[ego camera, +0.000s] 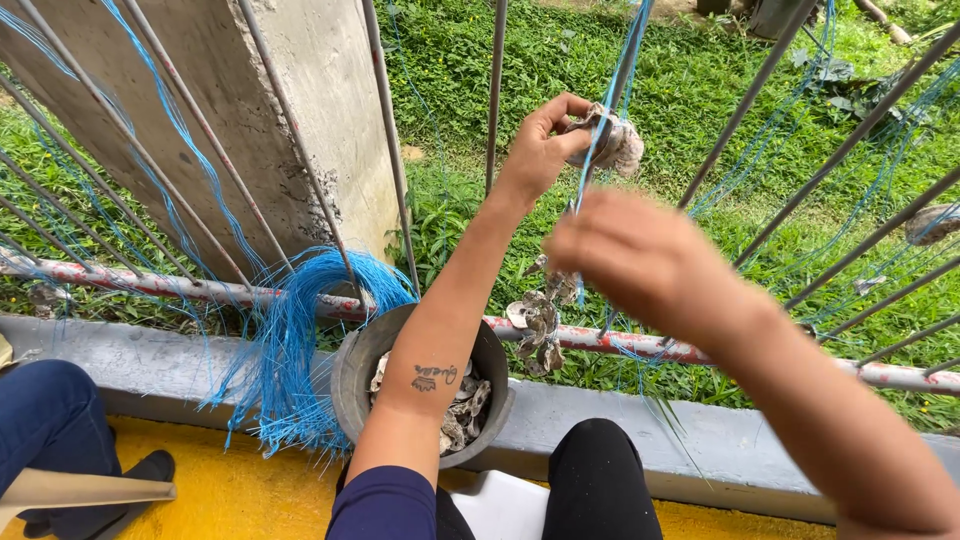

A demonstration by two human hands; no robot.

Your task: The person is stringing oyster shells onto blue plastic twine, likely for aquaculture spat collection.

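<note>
Left hand (545,145) raised, fingers curled, pinching an oyster shell (612,142) between thumb and fingertips, right against the taut blue strings (612,95) that run up out of frame. Right hand (640,262) nearer the camera, blurred, fingers bunched together around the same blue strings just below the shell (exact grip on the strand cannot be told, blur). A cluster of strung shells (540,325) hangs lower on the strings, just in front of the horizontal rail (600,338), which is red-and-white, worn.

Below the left forearm: grey bucket (365,375) on the concrete ledge (130,355), holding loose shells (465,410); forearm crosses over its rim. Bundle of blue cord (290,340) draped over the rail, touching the bucket's left edge, ends fanning down toward the yellow floor (230,490).

Slanted metal bars (390,140) fence the front, gaps between them narrow; hands work in the gap right of the centre bar. Concrete pillar (260,120) blocks the left side. Grass (660,100) beyond. Another person's blue-trousered leg (50,420) at far left, well apart. Own black-clad knee (600,480) close to the ledge.
</note>
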